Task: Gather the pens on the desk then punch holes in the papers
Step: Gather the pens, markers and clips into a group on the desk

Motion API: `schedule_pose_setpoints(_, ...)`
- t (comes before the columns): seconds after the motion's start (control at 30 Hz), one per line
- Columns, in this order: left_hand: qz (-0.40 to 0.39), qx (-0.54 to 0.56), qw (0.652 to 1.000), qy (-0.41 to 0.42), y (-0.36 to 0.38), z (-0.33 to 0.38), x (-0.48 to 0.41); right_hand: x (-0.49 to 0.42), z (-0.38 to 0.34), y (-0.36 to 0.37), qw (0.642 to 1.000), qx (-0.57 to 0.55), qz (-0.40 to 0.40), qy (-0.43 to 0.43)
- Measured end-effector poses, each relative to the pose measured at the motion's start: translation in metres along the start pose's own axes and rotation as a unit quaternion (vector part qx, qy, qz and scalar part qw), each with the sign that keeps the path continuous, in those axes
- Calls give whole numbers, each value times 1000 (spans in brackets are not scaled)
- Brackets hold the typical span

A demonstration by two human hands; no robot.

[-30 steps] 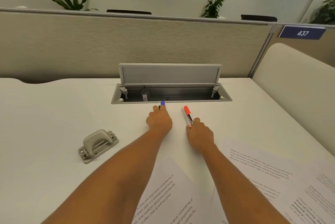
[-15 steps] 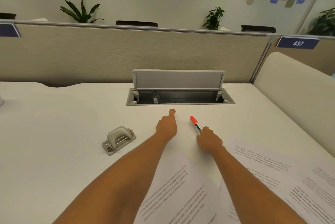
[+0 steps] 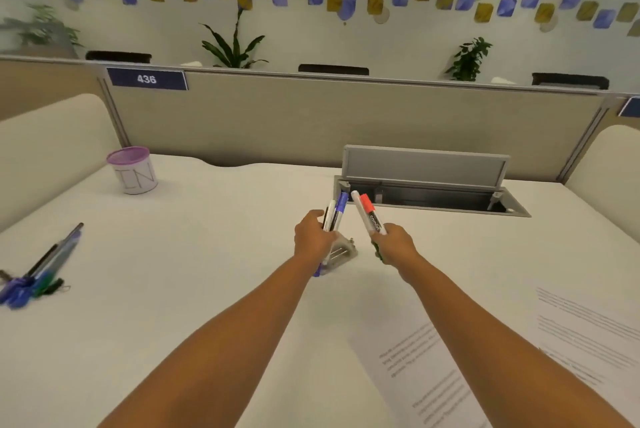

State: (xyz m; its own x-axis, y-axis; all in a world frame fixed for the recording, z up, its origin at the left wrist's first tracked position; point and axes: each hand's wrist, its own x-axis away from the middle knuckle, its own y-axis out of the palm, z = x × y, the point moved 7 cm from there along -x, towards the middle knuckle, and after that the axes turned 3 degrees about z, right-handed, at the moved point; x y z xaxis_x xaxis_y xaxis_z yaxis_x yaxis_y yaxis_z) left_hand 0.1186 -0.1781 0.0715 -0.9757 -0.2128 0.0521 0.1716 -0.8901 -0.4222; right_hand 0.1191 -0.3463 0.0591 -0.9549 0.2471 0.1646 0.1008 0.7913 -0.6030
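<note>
My left hand (image 3: 313,237) is closed around a few pens, one with a blue cap (image 3: 336,211), their tips pointing up and away. My right hand (image 3: 394,245) grips a red-capped marker (image 3: 370,214) together with a white pen. Both hands hover above the white desk (image 3: 207,254). The grey hole punch (image 3: 341,254) lies on the desk between and just below the hands, partly hidden by my left hand. Several more pens (image 3: 41,275), blue, black and green, lie in a blurred heap at the desk's left edge. Printed papers (image 3: 485,358) lie at the lower right.
A purple-rimmed cup (image 3: 132,169) marked "IN" stands at the back left. An open grey cable tray (image 3: 429,190) with its lid raised is set into the desk behind my hands. Beige partition walls surround the desk.
Both hands have lifted their pens off the desk and hold them raised. The view has swung left, bringing the cup and the pen heap into sight; the hole punch now lies under my hands.
</note>
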Motion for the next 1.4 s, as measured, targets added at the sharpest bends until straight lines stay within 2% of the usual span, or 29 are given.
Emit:
schedule_pose_setpoints(0.33, 127, -3, 987, -95, -202, -126, 3, 75, -103, 177, 991, 18, -121, -55)
schedule_pose_setpoints(0.63, 187, -66, 975, -105, -330, -209, 4, 129, -163, 314, 974, 0, -223, -44)
schedule_pose_setpoints(0.83, 192, -70, 975, -88, -363, -230, -16, 141, -185, 371, 973, -18, -227, -31)
schedule_pose_setpoints(1.07, 207, -86, 973, -62, -372, -234, -37, 139, -199, 399, 975, -77, -207, -11)
schedule_pose_setpoints(1.27, 226, -140, 964, 10, -379, -233, -36, 130, -208, 399, 985, -32, -161, -56)
schedule_pose_setpoints(1.4, 273, -220, 932, 97, -399, -227, -22, 132, -213, 400, 985, -16, -135, -109)
